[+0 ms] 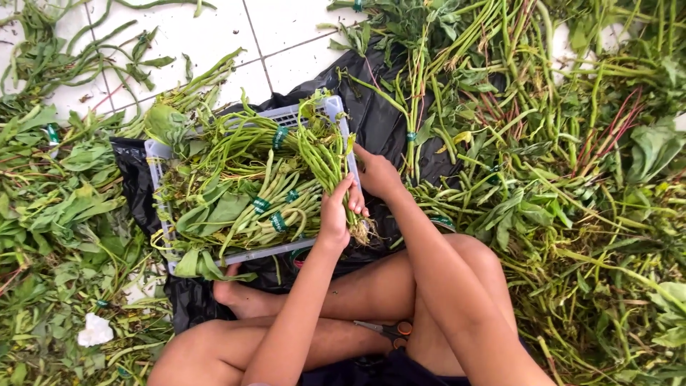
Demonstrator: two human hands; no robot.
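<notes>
Both hands, left hand and right hand, clasped around bunch of green stems over grey crate.

Light: bright, even daylight, soft and without a clear direction.
Shadows: faint, only under the crate and legs.
Glare: white floor tiles nearly washed out.
Sharpness: centre fairly crisp; slight softness and compression blur in the greens.
Edges: mild wide-angle stretch.

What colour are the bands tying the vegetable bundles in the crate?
Green bands, clearest in the head view, on bundles in the pale grey crate.
</notes>
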